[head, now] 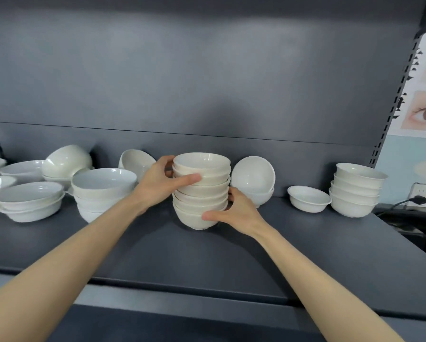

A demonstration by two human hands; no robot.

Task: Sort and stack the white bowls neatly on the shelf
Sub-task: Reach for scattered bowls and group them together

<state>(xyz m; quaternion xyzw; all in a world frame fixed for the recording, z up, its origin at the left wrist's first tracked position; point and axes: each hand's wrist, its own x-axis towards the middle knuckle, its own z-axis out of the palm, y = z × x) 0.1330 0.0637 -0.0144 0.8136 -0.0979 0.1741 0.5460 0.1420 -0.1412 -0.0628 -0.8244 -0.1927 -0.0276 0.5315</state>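
Shelf (157, 255), left end: loose white bowls (30, 193), mixed sizes. Centre, towards the back edge: tall stack (201, 193); left hand (157, 183) grasping its upper bowls, right hand (234, 213) clasping its base. Advisable: square the rims, then release. Right end: shorter stack (357, 191).

I have just one view, from the camera worn on my head. It faces forward and slightly down onto the dark grey shelf (305, 243). It sits close: my forearms enter from the bottom corners, and my left hand (157, 186) and right hand (239, 213) grip the stack of bowls (202, 193) near the frame's centre. The wide lens bows the back panel (207, 70) and leans the slotted upright (392, 107) at the right edge. The shelf seems roughly chest-high, though the distortion makes that uncertain.
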